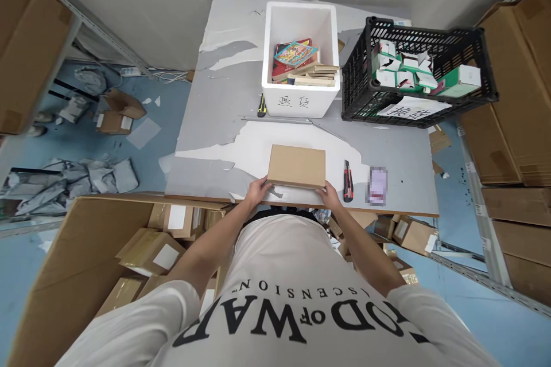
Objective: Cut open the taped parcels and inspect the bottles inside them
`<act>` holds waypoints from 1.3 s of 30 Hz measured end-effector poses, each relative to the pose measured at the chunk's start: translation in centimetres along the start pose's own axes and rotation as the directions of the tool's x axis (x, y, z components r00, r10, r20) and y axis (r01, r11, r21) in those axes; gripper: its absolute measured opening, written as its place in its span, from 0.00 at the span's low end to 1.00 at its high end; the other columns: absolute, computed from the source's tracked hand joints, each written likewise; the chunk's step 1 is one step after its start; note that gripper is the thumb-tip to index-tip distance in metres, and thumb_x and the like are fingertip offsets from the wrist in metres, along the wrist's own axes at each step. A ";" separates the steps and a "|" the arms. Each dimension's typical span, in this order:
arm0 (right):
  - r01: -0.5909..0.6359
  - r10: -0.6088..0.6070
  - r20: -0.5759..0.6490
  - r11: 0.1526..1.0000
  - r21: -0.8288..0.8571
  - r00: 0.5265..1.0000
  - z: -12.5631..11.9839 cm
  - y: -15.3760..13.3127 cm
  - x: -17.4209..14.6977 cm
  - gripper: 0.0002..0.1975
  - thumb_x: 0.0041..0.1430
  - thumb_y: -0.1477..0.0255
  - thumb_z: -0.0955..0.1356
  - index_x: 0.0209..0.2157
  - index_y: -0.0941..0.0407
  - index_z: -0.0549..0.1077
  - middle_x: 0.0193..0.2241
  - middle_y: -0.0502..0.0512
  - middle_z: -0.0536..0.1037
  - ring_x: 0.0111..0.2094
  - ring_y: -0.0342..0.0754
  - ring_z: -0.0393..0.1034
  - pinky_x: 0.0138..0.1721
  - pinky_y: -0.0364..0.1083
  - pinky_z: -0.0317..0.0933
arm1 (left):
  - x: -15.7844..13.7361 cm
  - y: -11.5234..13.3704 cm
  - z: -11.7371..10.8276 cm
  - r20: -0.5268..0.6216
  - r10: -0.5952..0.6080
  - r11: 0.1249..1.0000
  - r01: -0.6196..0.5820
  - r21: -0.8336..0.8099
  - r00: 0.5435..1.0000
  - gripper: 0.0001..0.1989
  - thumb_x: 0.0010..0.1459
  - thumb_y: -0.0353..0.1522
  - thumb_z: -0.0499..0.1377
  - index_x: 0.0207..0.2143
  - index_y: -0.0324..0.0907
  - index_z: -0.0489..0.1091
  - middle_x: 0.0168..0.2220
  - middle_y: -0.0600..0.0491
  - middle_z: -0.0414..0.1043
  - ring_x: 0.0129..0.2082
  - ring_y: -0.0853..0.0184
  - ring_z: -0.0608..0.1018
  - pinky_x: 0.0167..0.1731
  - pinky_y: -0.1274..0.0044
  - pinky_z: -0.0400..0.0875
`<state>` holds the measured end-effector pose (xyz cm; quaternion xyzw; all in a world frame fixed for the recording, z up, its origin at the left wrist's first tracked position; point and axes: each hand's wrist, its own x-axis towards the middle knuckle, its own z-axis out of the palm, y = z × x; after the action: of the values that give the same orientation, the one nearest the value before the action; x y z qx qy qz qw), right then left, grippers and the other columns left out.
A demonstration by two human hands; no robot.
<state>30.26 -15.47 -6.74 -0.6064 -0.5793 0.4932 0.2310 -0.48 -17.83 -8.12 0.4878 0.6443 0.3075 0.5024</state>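
A small closed cardboard box [297, 165] lies near the front edge of the table, its plain brown top facing up. At its near left corner, my left hand [257, 190] grips the side with thumb and fingers. My right hand [329, 195] grips the near right corner in the same way. The fingertips under the box are partly hidden. To the right of the box lies a red and black utility knife [348, 182]. Beyond it is a blurred-out, phone-shaped purple thing [377, 186].
Books [297, 54] fill part of a white foam bin [301, 101] at the back. Beside it, a black crate [357, 83] holds green-and-white cartons [462, 81]. A yellow-black knife [262, 106] lies by the bin. Left of my body, a large carton [55, 281] contains several parcels.
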 end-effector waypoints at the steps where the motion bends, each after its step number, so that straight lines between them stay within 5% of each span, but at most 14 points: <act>1: 0.025 -0.025 -0.002 0.999 -0.021 1.000 -0.4 -0.4 0.1 0.18 0.56 0.66 0.63 0.47 0.59 0.69 0.48 0.63 0.73 0.51 0.52 0.67 0.52 0.53 0.63 | -0.2 0.7 -0.3 -0.021 0.017 0.999 -0.016 0.034 1.000 0.26 0.55 0.44 0.56 0.51 0.38 0.73 0.46 0.50 0.78 0.48 0.58 0.77 0.50 0.70 0.70; 5: 0.106 -0.108 0.001 0.977 -0.186 0.994 -2.1 -2.7 0.7 0.17 0.61 0.61 0.59 0.40 0.57 0.71 0.40 0.60 0.72 0.46 0.52 0.66 0.51 0.53 0.61 | -0.9 4.5 -1.7 -0.156 0.079 0.970 -0.039 0.241 0.985 0.26 0.59 0.45 0.52 0.49 0.37 0.75 0.37 0.50 0.80 0.34 0.65 0.77 0.37 0.77 0.69; 10: 0.072 -0.071 0.017 0.928 -0.364 0.997 -3.5 -5.8 1.8 0.23 0.64 0.57 0.53 0.35 0.57 0.70 0.35 0.60 0.73 0.40 0.52 0.67 0.45 0.50 0.61 | -0.6 8.6 -2.7 -0.239 0.108 0.907 0.003 0.422 0.965 0.25 0.60 0.46 0.51 0.35 0.36 0.79 0.20 0.53 0.72 0.23 0.70 0.69 0.27 0.79 0.59; 15: -0.055 0.076 0.039 0.921 -0.385 0.996 -3.3 -6.8 2.6 0.24 0.64 0.55 0.54 0.30 0.56 0.70 0.31 0.59 0.76 0.35 0.51 0.68 0.42 0.48 0.61 | 0.4 9.5 -2.6 -0.256 0.041 0.902 0.074 0.426 0.966 0.25 0.60 0.47 0.51 0.33 0.36 0.80 0.21 0.50 0.73 0.25 0.68 0.70 0.27 0.77 0.58; 19: -0.133 0.149 0.034 0.950 -0.281 0.988 -3.1 -6.4 3.1 0.21 0.64 0.57 0.57 0.36 0.57 0.73 0.33 0.58 0.77 0.37 0.49 0.70 0.42 0.47 0.63 | 0.9 9.2 -2.4 -0.267 0.018 0.905 0.097 0.413 0.964 0.26 0.59 0.48 0.51 0.32 0.37 0.80 0.21 0.50 0.74 0.26 0.67 0.71 0.29 0.77 0.59; 24: -0.179 0.193 0.031 0.952 -0.248 0.981 -3.2 -6.0 3.0 0.20 0.63 0.57 0.59 0.38 0.58 0.73 0.36 0.58 0.78 0.38 0.48 0.71 0.43 0.47 0.66 | 0.3 8.7 -2.2 -0.263 -0.013 0.916 0.118 0.385 0.965 0.26 0.62 0.48 0.49 0.41 0.39 0.79 0.30 0.48 0.79 0.33 0.62 0.77 0.36 0.75 0.66; 26: -0.195 0.207 0.025 0.951 -0.240 0.978 -3.1 -6.1 2.8 0.20 0.63 0.57 0.59 0.39 0.58 0.73 0.38 0.59 0.78 0.38 0.48 0.72 0.43 0.47 0.66 | -0.3 8.5 -1.6 -0.279 0.011 0.918 0.101 0.384 0.960 0.27 0.64 0.47 0.47 0.49 0.39 0.74 0.43 0.43 0.78 0.43 0.56 0.78 0.43 0.71 0.68; 28: -0.208 0.218 0.019 0.950 -0.232 0.976 -2.8 -6.1 2.6 0.21 0.63 0.57 0.59 0.40 0.58 0.73 0.40 0.60 0.77 0.38 0.48 0.72 0.42 0.48 0.67 | -1.2 8.4 -0.6 -0.284 0.130 0.897 0.009 0.443 0.950 0.29 0.64 0.46 0.46 0.59 0.37 0.64 0.58 0.38 0.67 0.58 0.52 0.70 0.54 0.65 0.64; 31: -0.219 0.226 0.015 0.956 -0.196 0.974 -2.3 -6.1 2.4 0.23 0.63 0.55 0.58 0.41 0.58 0.72 0.40 0.60 0.77 0.37 0.48 0.72 0.40 0.48 0.68 | -2.6 8.4 1.2 -0.042 0.392 0.721 -0.279 0.635 0.919 0.30 0.64 0.43 0.49 0.64 0.39 0.55 0.68 0.38 0.48 0.68 0.52 0.52 0.63 0.59 0.50; 34: -0.232 0.232 -0.020 0.958 -0.166 0.972 -2.6 -5.4 2.4 0.25 0.62 0.53 0.58 0.43 0.57 0.73 0.40 0.59 0.78 0.38 0.49 0.73 0.37 0.47 0.69 | -3.4 8.3 2.5 0.245 0.448 0.503 -0.469 0.726 0.860 0.28 0.64 0.39 0.49 0.64 0.40 0.56 0.67 0.40 0.50 0.69 0.54 0.51 0.65 0.60 0.45; 39: -0.393 0.308 -0.315 0.883 -0.256 0.898 -6.0 -2.2 2.1 0.28 0.64 0.59 0.54 0.54 0.63 0.67 0.52 0.72 0.70 0.54 0.59 0.65 0.52 0.57 0.61 | -3.4 7.6 2.8 0.291 0.446 0.446 -0.492 0.748 0.847 0.28 0.64 0.37 0.48 0.65 0.38 0.54 0.67 0.41 0.52 0.68 0.56 0.52 0.65 0.61 0.47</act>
<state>34.08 -11.26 -3.16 -0.7911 -0.4934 0.3432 0.1134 4.66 -18.77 -1.05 0.8253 0.5381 0.0986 0.1401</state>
